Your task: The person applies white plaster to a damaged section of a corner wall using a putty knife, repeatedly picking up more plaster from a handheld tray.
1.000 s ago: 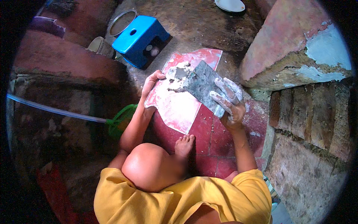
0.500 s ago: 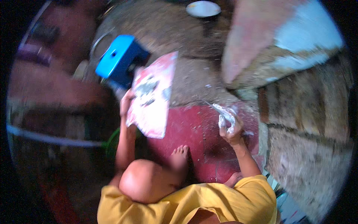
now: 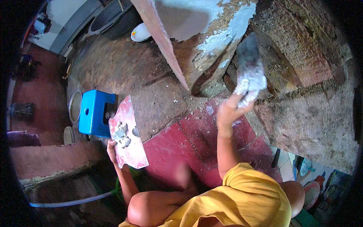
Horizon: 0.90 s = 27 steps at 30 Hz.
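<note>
My left hand (image 3: 112,150) grips the left edge of a pale red and white board (image 3: 130,153), held upper-left of my left knee. Lumps of grey-white paste (image 3: 123,132) lie on the board. My right hand (image 3: 236,106), fingers coated white, grips a flat grey metal trowel (image 3: 247,53) with whitish paste at its lower part. The trowel is raised to the upper right, in front of rough, worn steps or ledge (image 3: 295,56), beside the peeling white and pink wall corner (image 3: 200,45); whether it touches the surface I cannot tell.
A blue plastic stool (image 3: 94,111) stands left on the rough floor, near a metal ring-rimmed tray (image 3: 75,106). A white plate (image 3: 140,33) and a dark basin (image 3: 109,20) lie farther back. Red tiles (image 3: 174,140) are beneath me. A pipe with green netting (image 3: 72,202) runs at lower left.
The trowel has left the board and moved up and right toward the wall. The board has moved down and left in view. My view has swung toward the right-hand wall.
</note>
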Each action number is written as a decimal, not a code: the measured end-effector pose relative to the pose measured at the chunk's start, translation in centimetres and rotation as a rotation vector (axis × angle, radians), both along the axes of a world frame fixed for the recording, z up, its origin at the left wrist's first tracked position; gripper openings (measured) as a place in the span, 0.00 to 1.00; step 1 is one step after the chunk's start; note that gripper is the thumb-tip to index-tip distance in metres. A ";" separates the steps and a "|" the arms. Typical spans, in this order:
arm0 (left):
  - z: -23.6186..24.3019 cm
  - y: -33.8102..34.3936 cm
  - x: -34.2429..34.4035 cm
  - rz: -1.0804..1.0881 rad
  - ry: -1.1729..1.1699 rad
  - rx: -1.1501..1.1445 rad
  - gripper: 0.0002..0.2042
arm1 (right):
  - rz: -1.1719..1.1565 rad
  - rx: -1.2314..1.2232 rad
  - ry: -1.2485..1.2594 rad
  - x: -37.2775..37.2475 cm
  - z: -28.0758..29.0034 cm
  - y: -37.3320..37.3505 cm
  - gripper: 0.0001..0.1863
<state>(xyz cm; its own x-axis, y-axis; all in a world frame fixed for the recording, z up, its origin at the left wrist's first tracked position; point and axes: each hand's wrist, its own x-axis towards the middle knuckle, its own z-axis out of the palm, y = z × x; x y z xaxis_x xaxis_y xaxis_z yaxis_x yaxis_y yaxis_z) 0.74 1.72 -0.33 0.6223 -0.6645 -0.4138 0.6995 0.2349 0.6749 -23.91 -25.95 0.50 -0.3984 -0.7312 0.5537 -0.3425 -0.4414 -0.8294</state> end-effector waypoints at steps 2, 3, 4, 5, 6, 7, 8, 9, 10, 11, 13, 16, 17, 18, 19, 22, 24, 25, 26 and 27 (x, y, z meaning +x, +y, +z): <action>-0.2 0.6 0.4 0.029 -0.018 0.032 0.17 | 0.202 0.023 -0.253 1.3 2.2 0.1 0.20; -0.2 0.8 0.5 0.041 -0.025 0.044 0.16 | 0.208 -0.011 -0.220 1.6 2.4 -0.2 0.20; -0.3 0.9 0.6 0.033 -0.032 0.040 0.16 | 0.212 -0.042 -0.270 2.1 1.7 -0.5 0.20; -0.2 0.8 0.5 0.029 -0.038 0.038 0.16 | 0.191 -0.071 -0.207 2.1 2.0 -0.5 0.19; -0.1 0.8 0.4 0.024 -0.043 0.036 0.16 | 0.166 -0.100 -0.146 2.1 2.3 -0.5 0.19; -0.1 0.8 0.3 0.020 -0.048 0.034 0.16 | 0.140 -0.131 -0.088 2.2 2.5 -0.6 0.18; -0.4 1.0 0.6 0.006 -0.052 0.016 0.16 | 0.083 -0.136 -0.118 2.8 3.2 -0.3 0.16; -0.6 1.3 0.8 -0.004 -0.041 0.024 0.17 | 0.040 -0.158 -0.121 3.4 3.3 -0.2 0.15; -0.8 1.6 1.0 -0.013 -0.030 0.031 0.17 | -0.006 -0.179 -0.122 3.9 3.5 0.0 0.14; -0.7 1.3 0.9 -0.024 -0.017 0.038 0.17 | -0.053 -0.199 -0.119 4.2 3.6 0.1 0.13; -0.6 0.7 0.2 -0.007 -0.019 0.032 0.18 | -0.013 -0.136 -0.162 4.4 4.0 0.3 0.13; 0.0 0.5 0.1 -0.018 -0.065 0.014 0.19 | 0.047 0.023 -0.183 4.9 4.9 0.8 0.13; 0.0 0.8 0.3 -0.006 -0.074 0.030 0.19 | 0.070 0.011 -0.192 5.0 5.1 0.7 0.14; 0.0 1.0 0.3 0.008 -0.082 0.047 0.19 | 0.093 -0.002 -0.200 5.1 5.4 0.7 0.14; 0.1 1.0 0.3 -0.004 -0.071 0.037 0.19 | 0.115 -0.014 -0.208 5.2 5.7 0.6 0.14; 0.3 0.5 0.1 -0.033 -0.030 0.015 0.20 | 0.138 -0.128 -0.204 5.4 5.5 0.0 0.15; 0.6 0.7 0.1 -0.027 -0.015 0.017 0.20 | 0.109 -0.202 -0.055 5.3 5.9 -0.3 0.15; 0.5 0.9 0.2 -0.021 -0.017 0.031 0.21 | 0.106 -0.207 -0.051 5.6 5.8 -0.3 0.15; 0.4 1.0 0.4 -0.018 -0.016 0.042 0.21 | 0.100 -0.213 -0.045 5.8 5.6 -0.3 0.15; 0.3 1.0 0.5 -0.015 -0.015 0.053 0.21 | 0.093 -0.220 -0.038 6.0 5.5 -0.3 0.14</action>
